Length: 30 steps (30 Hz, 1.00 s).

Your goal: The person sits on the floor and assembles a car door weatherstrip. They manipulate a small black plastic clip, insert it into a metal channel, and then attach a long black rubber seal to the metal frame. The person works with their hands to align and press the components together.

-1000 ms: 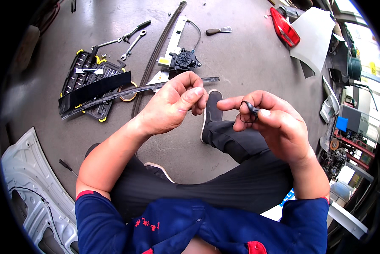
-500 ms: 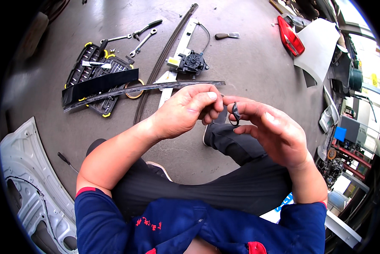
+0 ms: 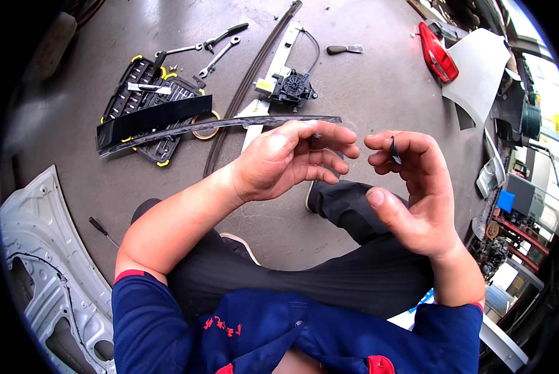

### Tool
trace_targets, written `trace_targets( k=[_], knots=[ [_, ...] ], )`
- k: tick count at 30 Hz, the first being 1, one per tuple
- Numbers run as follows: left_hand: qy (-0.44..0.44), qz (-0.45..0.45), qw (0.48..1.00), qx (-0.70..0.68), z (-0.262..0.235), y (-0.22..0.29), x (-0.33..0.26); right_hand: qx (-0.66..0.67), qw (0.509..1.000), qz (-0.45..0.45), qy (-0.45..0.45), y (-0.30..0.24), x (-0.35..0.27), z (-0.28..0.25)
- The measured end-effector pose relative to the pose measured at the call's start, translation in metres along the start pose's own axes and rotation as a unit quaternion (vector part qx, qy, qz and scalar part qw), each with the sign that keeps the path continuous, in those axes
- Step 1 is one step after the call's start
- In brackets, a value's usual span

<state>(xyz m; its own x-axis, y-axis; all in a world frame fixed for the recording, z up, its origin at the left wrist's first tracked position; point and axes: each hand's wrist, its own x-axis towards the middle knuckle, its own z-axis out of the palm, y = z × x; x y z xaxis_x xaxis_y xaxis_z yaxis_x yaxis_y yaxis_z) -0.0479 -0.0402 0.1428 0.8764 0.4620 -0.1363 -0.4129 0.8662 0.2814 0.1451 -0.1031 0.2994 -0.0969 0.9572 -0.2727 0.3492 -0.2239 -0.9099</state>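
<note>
We see the left hand, its grip released and half-curled; the right hand, its grip likewise slack, bears a small black loop, below and right of the black motor. Below the motor, a trim strip crosses the pale rail; left of it, a dark panel partly covers the tool case.
</note>
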Motion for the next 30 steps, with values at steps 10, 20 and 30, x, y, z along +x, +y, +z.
trace_targets(
  k=[10,20,30],
  knots=[
    [-0.095,-0.006,0.993,-0.072,0.018,-0.028,-0.004,-0.281,0.935,-0.216,0.001,0.007,0.012,0.018],
    [-0.093,-0.004,0.996,0.004,0.036,-0.007,-0.004,-0.295,0.92,-0.233,0.109,0.009,0.018,0.029],
    [0.003,0.052,0.992,0.117,0.032,-0.014,0.001,-0.415,0.891,-0.184,0.021,0.004,0.017,0.021]
  ],
)
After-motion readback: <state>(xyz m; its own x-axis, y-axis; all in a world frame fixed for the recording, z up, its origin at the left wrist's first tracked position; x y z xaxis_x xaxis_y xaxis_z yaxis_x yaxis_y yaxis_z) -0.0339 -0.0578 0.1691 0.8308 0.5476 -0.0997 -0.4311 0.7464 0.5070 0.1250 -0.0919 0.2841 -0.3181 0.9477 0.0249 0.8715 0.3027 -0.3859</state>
